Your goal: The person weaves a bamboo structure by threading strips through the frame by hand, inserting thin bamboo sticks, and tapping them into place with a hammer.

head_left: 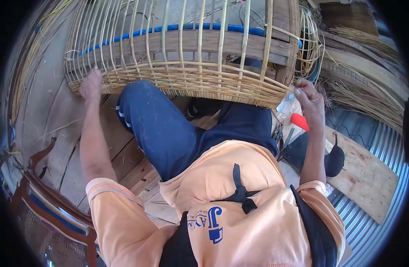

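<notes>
A panel of woven rattan (204, 82) lies across my lap, its lower band tightly woven and its bare upright canes (182, 38) running away from me. At its left end my left hand (91, 84) is closed round the woven edge, thumb up, the other fingers mostly hidden. Close by the right corner is my right hand (311, 100), its fingers bent and thumb drawn in towards them. Whether a thin strand is between those fingertips I cannot make out.
A wooden beam (169, 44) and a blue tube (169, 29) show behind the canes. Coiled strips (309, 44) and cane bundles (369, 80) lie at right, near a plywood board (369, 178) and a red object (299, 121). A brown wooden chair frame (57, 222) stands at lower left.
</notes>
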Available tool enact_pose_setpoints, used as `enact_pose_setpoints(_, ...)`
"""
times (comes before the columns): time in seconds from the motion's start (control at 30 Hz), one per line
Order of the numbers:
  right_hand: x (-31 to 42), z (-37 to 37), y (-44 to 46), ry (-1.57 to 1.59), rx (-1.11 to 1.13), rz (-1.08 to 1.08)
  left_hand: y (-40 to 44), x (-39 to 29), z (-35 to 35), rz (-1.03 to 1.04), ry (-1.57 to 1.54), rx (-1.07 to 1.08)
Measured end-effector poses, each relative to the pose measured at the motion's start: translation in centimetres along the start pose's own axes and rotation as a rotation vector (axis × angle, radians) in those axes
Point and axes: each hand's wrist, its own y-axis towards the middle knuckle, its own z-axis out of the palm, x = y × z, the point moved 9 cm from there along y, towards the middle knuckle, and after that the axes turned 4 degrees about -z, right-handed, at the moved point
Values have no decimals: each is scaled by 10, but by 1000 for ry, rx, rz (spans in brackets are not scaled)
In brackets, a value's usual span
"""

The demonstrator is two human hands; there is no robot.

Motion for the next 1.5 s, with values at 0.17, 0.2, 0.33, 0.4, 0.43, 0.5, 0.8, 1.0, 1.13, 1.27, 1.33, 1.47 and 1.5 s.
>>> enact_pose_setpoints(0.17,60,36,-12,-712,-192,-383,16,36,11,-10,70,7)
enact_pose_setpoints(0.2,59,41,-15,-718,-206,-385,24,48,18,-23,67,11)
enact_pose_setpoints(0.33,57,45,-29,-620,-306,-488,27,57,15,-20,121,-28)
enact_pose_setpoints(0.4,54,40,-35,-501,-365,-494,24,53,17,-18,124,-17)
enact_pose_setpoints(0.43,52,38,-34,-487,-382,-527,25,52,16,-36,130,-19)
enact_pose_setpoints(0.5,54,39,-33,-511,-366,-566,24,54,18,-56,129,6)
enact_pose_setpoints(0.8,58,48,-28,-552,-358,-608,43,83,29,-89,112,35)
enact_pose_setpoints(1.0,-1,-2,-44,-211,-585,-145,21,85,16,-146,203,117)
enact_pose_setpoints(1.13,-94,23,-32,497,-282,211,-6,14,-65,200,70,-330)
enact_pose_setpoints(1.27,-81,56,-14,641,-57,39,-152,-162,-166,551,-394,-359)
enact_pose_setpoints(1.33,-56,56,-10,555,-25,-190,-237,-252,-186,755,-540,-187)
enact_pose_setpoints(1.47,-45,54,-3,581,19,-142,-331,-362,-182,1005,-663,45)
enact_pose_setpoints(1.5,-44,59,0,658,80,-196,-338,-373,-179,1008,-622,46)
